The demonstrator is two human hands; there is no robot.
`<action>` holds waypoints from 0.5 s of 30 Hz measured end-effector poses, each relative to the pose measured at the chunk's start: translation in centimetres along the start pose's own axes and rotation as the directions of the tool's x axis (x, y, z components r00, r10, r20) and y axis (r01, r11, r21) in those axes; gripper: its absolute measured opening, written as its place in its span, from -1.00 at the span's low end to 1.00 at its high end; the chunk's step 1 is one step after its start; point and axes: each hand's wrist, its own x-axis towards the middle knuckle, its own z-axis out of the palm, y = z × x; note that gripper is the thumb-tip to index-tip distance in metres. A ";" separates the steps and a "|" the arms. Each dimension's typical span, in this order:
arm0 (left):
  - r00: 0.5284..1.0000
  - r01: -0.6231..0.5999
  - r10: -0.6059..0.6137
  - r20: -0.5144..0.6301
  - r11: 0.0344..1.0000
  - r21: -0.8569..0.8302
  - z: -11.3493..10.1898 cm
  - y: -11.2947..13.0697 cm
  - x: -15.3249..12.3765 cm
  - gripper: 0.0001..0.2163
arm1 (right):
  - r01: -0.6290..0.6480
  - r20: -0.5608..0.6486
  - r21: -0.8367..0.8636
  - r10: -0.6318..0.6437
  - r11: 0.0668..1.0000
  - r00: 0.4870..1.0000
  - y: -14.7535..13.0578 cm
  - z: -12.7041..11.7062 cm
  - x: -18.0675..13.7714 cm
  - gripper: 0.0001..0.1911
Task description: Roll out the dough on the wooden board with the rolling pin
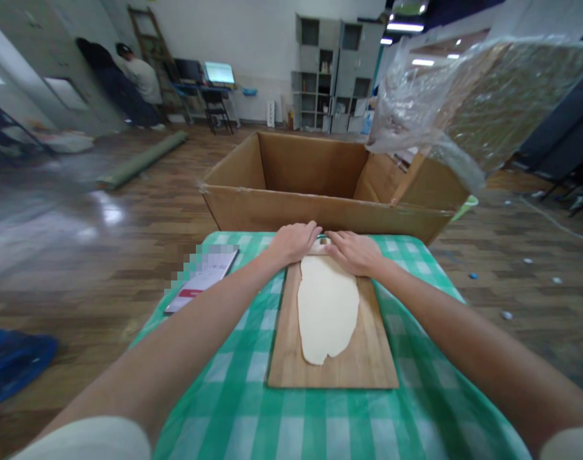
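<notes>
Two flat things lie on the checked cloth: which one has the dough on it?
The wooden board under both hands, dough on top. The card at left lies bare.

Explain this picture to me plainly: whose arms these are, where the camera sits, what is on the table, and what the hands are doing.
There is no machine here. The two bare arms belong to one person, and the single camera is worn on that person's head, looking forward and down, so the arms reach in from the bottom edge.

A table with a green checked cloth carries a wooden board. On the board lies a flat, long sheet of pale dough. The left hand and the right hand rest side by side, palms down, at the far end of the dough. Whether something lies under them is hidden.

Left of the board lies a flat card or booklet. Behind the table stands an open cardboard box. Other people stand far off.
</notes>
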 end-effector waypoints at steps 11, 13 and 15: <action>0.987 -0.060 0.057 0.150 0.998 0.018 0.0 -0.7 0.4 -0.60 | -0.189 0.181 0.122 0.166 0.974 0.969 0.5 0.6 2.6 -0.10; 0.988 -0.070 0.061 0.139 0.996 0.059 -0.2 0.1 -0.8 -0.57 | -0.181 0.103 0.132 0.168 0.975 0.980 -0.5 0.9 1.1 -0.13; 0.990 -0.080 0.073 0.119 0.995 0.056 -0.1 0.8 -2.4 -0.53 | -0.178 0.039 0.137 0.174 0.974 0.984 -1.5 1.1 -0.6 -0.11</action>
